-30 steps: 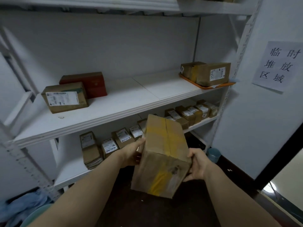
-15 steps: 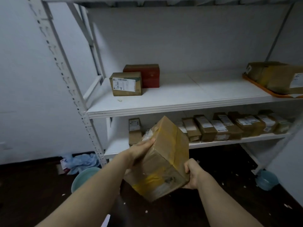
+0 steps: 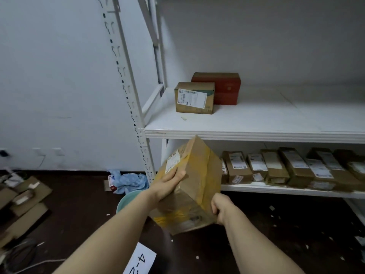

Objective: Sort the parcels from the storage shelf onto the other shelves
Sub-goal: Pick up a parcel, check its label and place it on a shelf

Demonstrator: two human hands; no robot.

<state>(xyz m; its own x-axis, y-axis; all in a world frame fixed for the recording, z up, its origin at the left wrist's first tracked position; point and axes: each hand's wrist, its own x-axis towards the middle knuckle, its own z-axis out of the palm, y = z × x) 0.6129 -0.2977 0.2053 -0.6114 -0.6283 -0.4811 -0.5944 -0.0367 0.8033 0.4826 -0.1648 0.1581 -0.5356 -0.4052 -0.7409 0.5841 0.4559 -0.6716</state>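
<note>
I hold a brown cardboard parcel (image 3: 195,175) with yellow tape and a white label, tilted, below the front edge of the white middle shelf (image 3: 246,133). My left hand (image 3: 167,184) grips its left face, fingers laid over the label side. My right hand (image 3: 221,208) grips its lower right corner. On the middle shelf stand a brown labelled box (image 3: 194,98) and a red box (image 3: 221,88) behind it. A row of several small labelled parcels (image 3: 286,167) lies on the lower shelf (image 3: 276,189).
The rack's perforated white upright (image 3: 126,80) rises at the left. On the dark floor lie flattened cardboard (image 3: 23,202), a blue cloth (image 3: 130,181), a teal bucket (image 3: 126,200) and a paper marked 4-2 (image 3: 140,262). A white wall stands at the left.
My view has swung left along the rack, so the orange tray and wall sign left the frame. The parcel has tilted further in my hands, with its label side now showing.
</note>
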